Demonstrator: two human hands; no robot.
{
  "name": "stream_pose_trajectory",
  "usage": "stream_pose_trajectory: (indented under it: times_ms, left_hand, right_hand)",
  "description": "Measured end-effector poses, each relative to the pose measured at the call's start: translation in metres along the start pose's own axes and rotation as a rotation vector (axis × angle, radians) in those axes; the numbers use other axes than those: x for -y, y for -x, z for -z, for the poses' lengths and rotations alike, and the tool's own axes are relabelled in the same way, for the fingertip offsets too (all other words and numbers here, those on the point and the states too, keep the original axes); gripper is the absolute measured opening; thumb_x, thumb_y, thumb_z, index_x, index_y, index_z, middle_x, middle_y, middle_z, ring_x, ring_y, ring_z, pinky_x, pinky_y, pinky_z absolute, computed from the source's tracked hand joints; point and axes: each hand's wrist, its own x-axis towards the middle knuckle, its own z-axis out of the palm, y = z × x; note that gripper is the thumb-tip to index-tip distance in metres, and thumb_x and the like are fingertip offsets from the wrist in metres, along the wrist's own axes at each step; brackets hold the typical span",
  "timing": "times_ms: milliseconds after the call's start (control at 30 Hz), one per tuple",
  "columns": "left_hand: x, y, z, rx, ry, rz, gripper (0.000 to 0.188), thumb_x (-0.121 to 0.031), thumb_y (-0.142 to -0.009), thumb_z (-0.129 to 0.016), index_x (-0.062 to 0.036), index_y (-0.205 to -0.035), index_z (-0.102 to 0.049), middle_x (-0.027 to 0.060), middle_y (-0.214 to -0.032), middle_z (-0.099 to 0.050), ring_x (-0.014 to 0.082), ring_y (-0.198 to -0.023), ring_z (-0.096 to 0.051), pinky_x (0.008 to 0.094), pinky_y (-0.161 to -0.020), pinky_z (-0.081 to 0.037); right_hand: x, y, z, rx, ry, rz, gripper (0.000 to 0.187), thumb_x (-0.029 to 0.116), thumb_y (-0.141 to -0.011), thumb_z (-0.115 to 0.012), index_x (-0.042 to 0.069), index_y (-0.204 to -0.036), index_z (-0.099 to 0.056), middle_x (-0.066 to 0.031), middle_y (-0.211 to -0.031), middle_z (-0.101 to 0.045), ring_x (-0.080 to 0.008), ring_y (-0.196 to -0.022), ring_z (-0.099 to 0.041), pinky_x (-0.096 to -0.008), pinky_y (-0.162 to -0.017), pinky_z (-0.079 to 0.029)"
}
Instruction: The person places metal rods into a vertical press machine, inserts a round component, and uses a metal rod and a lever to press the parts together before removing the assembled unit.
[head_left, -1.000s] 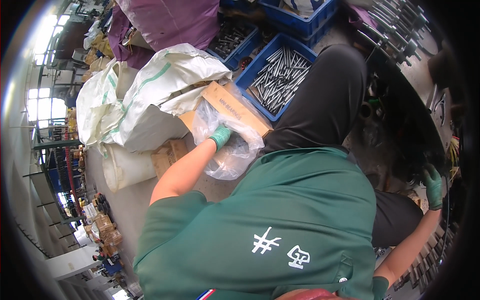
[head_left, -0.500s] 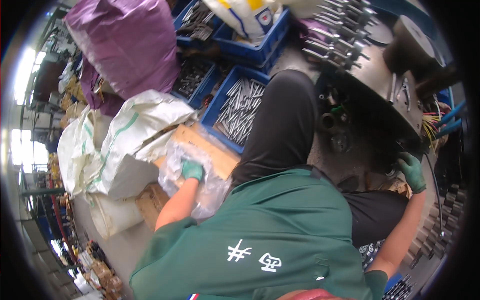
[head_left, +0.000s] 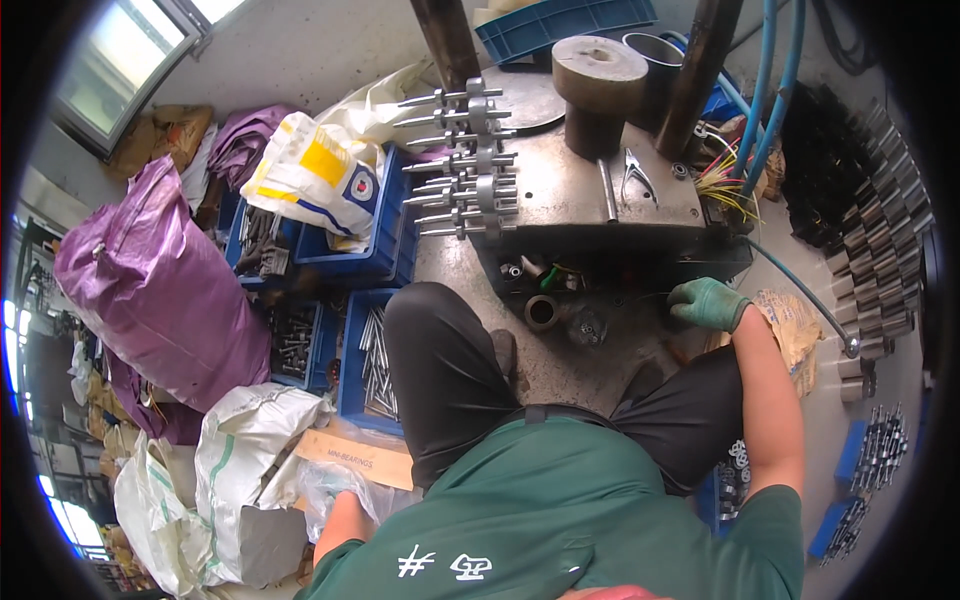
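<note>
My left hand (head_left: 346, 492) reaches into a clear plastic bag (head_left: 318, 482) inside an opened cardboard box (head_left: 352, 456) at the lower left; its fingers are hidden by the plastic and the box. My right hand (head_left: 708, 303), in a green glove, is held low in front of the dark metal workbench (head_left: 625, 246). Its fingers are curled together, and whatever they hold, if anything, does not show. Beside my left leg a blue bin (head_left: 352, 372) holds many shiny metal pins.
On the bench stand a row of rods with metal rings (head_left: 484, 160), a thick round metal post (head_left: 598, 85), and pliers (head_left: 636, 178). White sacks (head_left: 250, 470) and a purple sack (head_left: 165, 300) crowd the left. Stacked metal cylinders (head_left: 870, 270) line the right.
The view has swung up and to the right, bringing the whole bench top into sight. My left hand stays in the bag; my right hand remains low by the bench.
</note>
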Motion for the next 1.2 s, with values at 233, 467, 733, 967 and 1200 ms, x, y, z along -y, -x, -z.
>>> stream_pose_trajectory:
  times_ms: [233, 467, 733, 967, 1200]
  left_hand:
    - [-0.007, -0.020, 0.025, -0.005, 0.024, -0.014, 0.035, -0.018, -0.097, -0.057, -0.0104, -0.129, -0.069, 0.0167, -0.137, -0.066, 0.0358, -0.123, -0.066, 0.0513, -0.102, -0.050]
    - [-0.019, -0.041, 0.050, -0.012, 0.022, -0.053, 0.036, -0.015, -0.096, -0.059, -0.0087, -0.130, -0.067, 0.0183, -0.138, -0.065, 0.0361, -0.123, -0.066, 0.0494, -0.100, -0.052]
    - [-0.025, -0.059, 0.069, -0.017, 0.024, -0.085, 0.037, -0.011, -0.094, -0.062, -0.0068, -0.131, -0.064, 0.0201, -0.139, -0.063, 0.0366, -0.123, -0.066, 0.0471, -0.098, -0.055]
    - [-0.020, -0.066, 0.079, -0.013, 0.044, -0.119, 0.039, -0.007, -0.093, -0.064, -0.0051, -0.132, -0.062, 0.0216, -0.140, -0.062, 0.0369, -0.122, -0.066, 0.0451, -0.096, -0.057]
    - [0.012, -0.058, 0.103, 0.074, 0.360, -0.171, 0.041, -0.004, -0.092, -0.066, -0.0034, -0.133, -0.060, 0.0232, -0.141, -0.060, 0.0373, -0.122, -0.067, 0.0431, -0.094, -0.060]
  right_hand:
    - [0.008, -0.008, -0.003, 0.111, 0.074, -0.009, 0.044, 0.035, -0.091, -0.062, 0.008, -0.123, -0.074, -0.0186, -0.114, -0.075, -0.0360, -0.109, -0.070, -0.0437, -0.098, -0.053]
    - [0.012, -0.017, 0.002, 0.113, 0.095, -0.027, 0.043, 0.033, -0.092, -0.062, 0.009, -0.126, -0.073, -0.0171, -0.106, -0.075, -0.0335, -0.099, -0.072, -0.0426, -0.091, -0.055]
    - [0.014, -0.017, 0.000, 0.100, 0.065, -0.075, 0.043, 0.032, -0.092, -0.063, 0.010, -0.128, -0.072, -0.0171, -0.118, -0.074, -0.0352, -0.111, -0.069, -0.0434, -0.098, -0.053]
    - [-0.005, -0.015, -0.006, 0.033, 0.068, -0.041, 0.044, 0.032, -0.092, -0.063, 0.008, -0.128, -0.071, -0.0183, -0.110, -0.075, -0.0355, -0.104, -0.071, -0.0437, -0.093, -0.055]
    - [-0.005, -0.021, -0.010, 0.037, 0.088, -0.045, 0.041, 0.031, -0.090, -0.064, 0.010, -0.123, -0.074, -0.0160, -0.116, -0.075, -0.0346, -0.111, -0.069, -0.0438, -0.097, -0.054]
